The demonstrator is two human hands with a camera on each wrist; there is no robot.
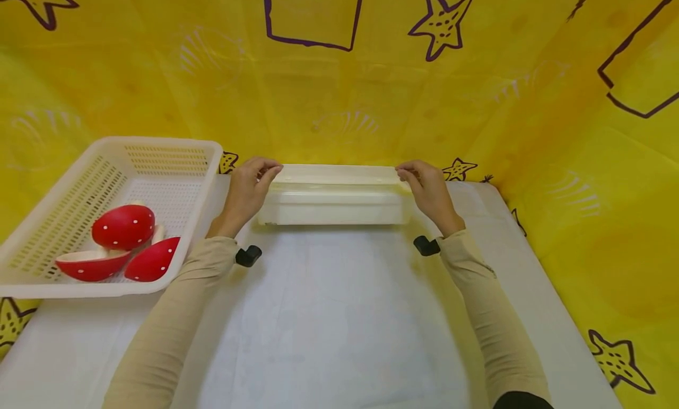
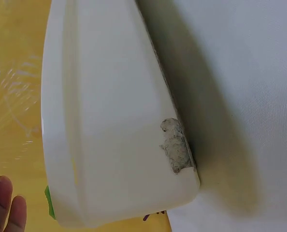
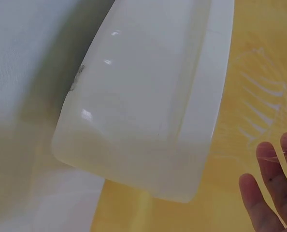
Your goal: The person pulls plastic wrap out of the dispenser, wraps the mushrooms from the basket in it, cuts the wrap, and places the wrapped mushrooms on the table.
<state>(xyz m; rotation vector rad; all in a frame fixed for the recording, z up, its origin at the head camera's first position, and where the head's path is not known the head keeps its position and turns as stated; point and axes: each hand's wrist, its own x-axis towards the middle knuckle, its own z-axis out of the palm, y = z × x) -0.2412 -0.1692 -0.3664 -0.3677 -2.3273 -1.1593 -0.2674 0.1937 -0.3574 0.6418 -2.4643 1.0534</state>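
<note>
A long cream-white cling film dispenser (image 1: pixel 334 213) stands at the table's far edge, its length running left to right. In the left wrist view its casing (image 2: pixel 114 121) has a grey scuffed patch near the lower edge. My left hand (image 1: pixel 249 188) is at its far left corner, thumb and fingertips pinching clear film. At the far right corner my right hand (image 1: pixel 427 188) pinches the film likewise. Shiny creases of clear film (image 3: pixel 266 157) cross the fingertips in the right wrist view. The thumbs are hidden in both wrist views.
On the left stands a white plastic basket (image 1: pixel 216 155) with several red, white-dotted ladle-like pieces (image 1: pixel 124 227) in it. The white-covered table (image 1: pixel 329 315) extends toward me. Yellow patterned curtains (image 1: pixel 339 96) hang close behind and along the right side.
</note>
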